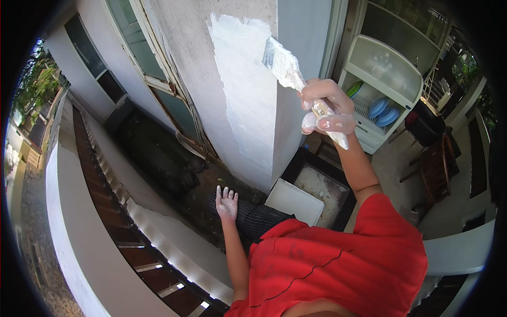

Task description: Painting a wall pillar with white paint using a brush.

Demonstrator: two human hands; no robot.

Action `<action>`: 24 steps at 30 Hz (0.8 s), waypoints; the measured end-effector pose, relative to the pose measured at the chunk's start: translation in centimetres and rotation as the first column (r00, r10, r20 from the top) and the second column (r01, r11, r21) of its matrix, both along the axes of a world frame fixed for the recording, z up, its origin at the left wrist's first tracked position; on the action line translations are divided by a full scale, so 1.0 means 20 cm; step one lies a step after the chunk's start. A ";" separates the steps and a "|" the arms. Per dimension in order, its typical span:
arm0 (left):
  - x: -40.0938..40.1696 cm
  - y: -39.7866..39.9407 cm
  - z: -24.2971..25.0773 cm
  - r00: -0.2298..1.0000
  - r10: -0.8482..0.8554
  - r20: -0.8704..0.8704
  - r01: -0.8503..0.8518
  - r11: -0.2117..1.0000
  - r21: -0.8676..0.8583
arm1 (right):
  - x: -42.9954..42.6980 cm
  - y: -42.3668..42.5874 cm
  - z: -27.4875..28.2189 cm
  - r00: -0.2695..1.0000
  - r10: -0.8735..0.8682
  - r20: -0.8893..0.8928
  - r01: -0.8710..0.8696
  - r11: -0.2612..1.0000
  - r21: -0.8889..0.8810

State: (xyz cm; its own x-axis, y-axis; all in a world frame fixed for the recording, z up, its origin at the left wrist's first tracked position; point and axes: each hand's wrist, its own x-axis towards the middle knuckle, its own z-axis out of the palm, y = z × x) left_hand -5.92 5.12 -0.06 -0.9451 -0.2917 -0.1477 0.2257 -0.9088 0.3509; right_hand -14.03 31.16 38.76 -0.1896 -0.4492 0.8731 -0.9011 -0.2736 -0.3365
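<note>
My right hand [330, 105] is closed around the handle of a paintbrush [283, 65] coated in white paint. Its bristles lie at the wall corner, over the right edge of a freshly white patch [237, 59] on the grey wall [182, 31]. The patch runs down the left face of the corner and has a ragged left edge. Low in the middle, my left hand [227, 206] holds nothing; its palm faces up, the fingers are apart and the fingertips are whitened. Both hands carry white smears.
A white flat panel [296, 201] lies beside a dark-rimmed basin [340, 214] below the corner. To the right stand a dish cabinet [364, 136] with blue dishes and a wooden chair [435, 166]. Cables [194, 115] hang by the window; a low wall [91, 222] curves along the left.
</note>
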 end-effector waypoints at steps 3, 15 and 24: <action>-0.01 0.00 0.00 1.000 0.000 -0.006 0.000 1.000 -0.016 | -0.02 0.00 0.01 0.984 -0.142 -0.111 0.153 0.983 0.099; 0.01 -0.01 0.02 0.999 0.030 0.018 -0.031 0.999 0.014 | 0.00 0.03 -0.02 0.937 -0.094 -0.337 0.107 0.994 0.020; 0.01 -0.01 0.01 1.000 0.031 -0.006 -0.031 0.999 0.032 | -0.01 0.06 -0.08 0.967 -0.156 -0.202 0.174 0.982 0.075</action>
State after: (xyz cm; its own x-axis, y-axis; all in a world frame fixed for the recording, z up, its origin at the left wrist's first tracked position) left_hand -5.69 4.94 0.08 -0.9366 -0.3159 -0.1515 0.2559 -0.9121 0.3203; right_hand -14.20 32.40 37.25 -0.0983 -0.5052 0.8574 -0.9817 -0.0921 -0.1668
